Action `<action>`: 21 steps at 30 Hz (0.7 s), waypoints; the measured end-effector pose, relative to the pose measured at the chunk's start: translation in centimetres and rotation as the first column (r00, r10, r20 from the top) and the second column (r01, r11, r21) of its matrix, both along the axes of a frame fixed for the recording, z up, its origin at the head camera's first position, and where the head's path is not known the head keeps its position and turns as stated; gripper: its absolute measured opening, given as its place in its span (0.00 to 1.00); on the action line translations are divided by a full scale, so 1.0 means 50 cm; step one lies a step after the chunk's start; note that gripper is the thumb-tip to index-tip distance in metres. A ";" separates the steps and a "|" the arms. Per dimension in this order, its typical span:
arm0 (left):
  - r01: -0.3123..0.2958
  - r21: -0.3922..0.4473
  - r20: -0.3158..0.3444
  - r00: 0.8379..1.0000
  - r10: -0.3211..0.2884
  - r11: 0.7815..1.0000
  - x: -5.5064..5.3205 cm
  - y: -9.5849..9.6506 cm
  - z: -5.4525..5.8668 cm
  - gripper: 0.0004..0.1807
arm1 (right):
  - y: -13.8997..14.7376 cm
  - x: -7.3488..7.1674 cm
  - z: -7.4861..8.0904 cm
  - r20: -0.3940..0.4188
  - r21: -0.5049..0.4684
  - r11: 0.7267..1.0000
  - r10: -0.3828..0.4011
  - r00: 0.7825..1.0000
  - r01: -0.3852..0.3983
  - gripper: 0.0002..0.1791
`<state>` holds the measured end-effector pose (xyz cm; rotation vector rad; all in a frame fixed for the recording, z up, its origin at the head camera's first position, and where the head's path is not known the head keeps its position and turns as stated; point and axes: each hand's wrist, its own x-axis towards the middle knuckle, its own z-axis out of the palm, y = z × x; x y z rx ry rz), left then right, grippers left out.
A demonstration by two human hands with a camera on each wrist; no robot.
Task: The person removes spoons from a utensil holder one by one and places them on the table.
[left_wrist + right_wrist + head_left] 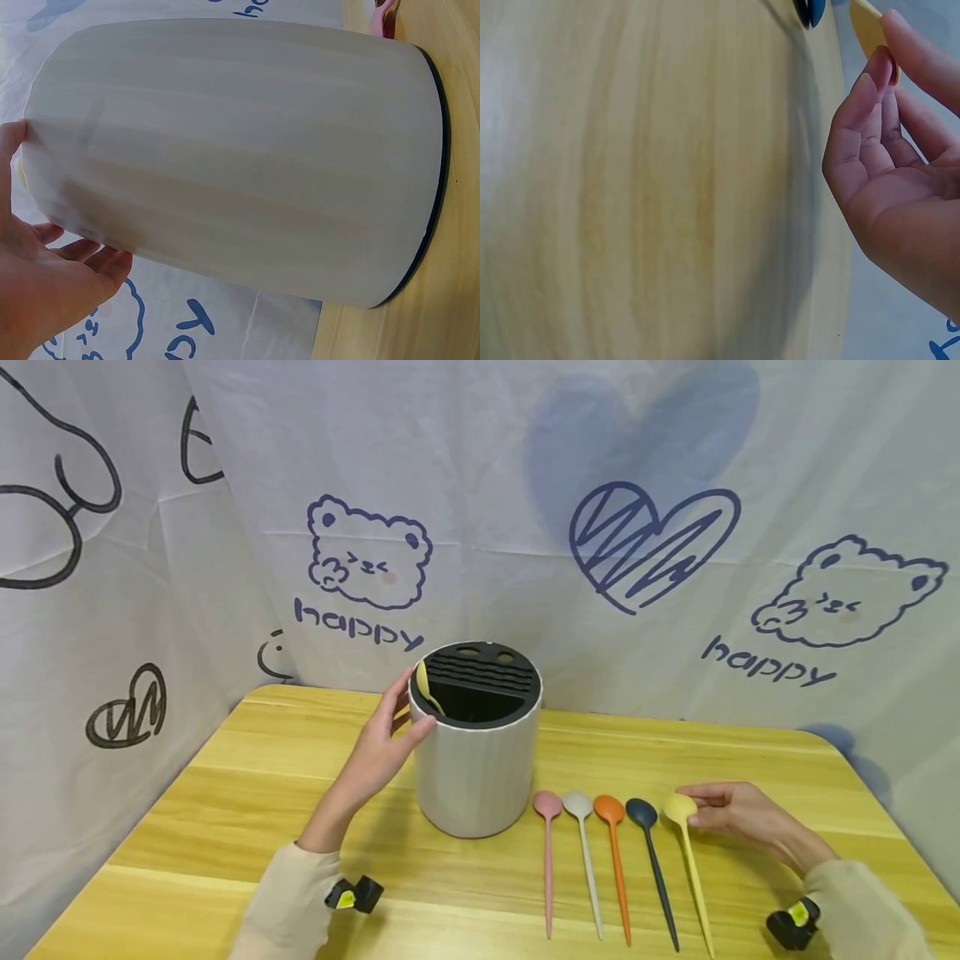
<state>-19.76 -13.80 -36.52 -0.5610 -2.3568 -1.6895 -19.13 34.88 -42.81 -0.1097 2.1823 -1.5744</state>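
Note:
A white ribbed utensil holder [476, 777] with a black slotted top stands upright on the table. My left hand [378, 747] holds its upper left side, thumb by the near rim and fingers round the wall; in the left wrist view, fingertips touch the white wall [247, 157]. A yellow utensil [424, 683] leans inside the large opening, its lower part hidden. With thumb and fingers, my right hand [750, 818] pinches the bowl of a yellow spoon [697, 877], the rightmost in a row. The bowl [870, 30] is partly covered by fingers in the right wrist view.
Left of the yellow spoon lie a dark blue spoon [654, 860], an orange spoon [617, 852], a white spoon [587, 852] and a pink spoon [548, 860], handles toward me. A printed curtain [487, 577] hangs behind the wooden table [225, 827].

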 end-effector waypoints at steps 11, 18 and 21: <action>0.004 0.000 0.007 1.000 -0.004 1.000 0.001 0.001 0.002 0.39 | 0.011 -0.005 -0.024 0.022 -0.035 0.999 -0.018 1.000 0.018 0.34; -0.001 -0.006 0.009 1.000 0.001 1.000 0.001 0.001 0.001 0.39 | 0.008 -0.004 -0.031 -0.044 0.046 0.999 -0.020 0.999 0.022 0.36; -0.003 -0.008 0.009 1.000 0.003 1.000 0.001 0.001 0.001 0.39 | 0.005 -0.003 -0.033 -0.077 0.101 0.994 -0.022 0.997 0.030 0.36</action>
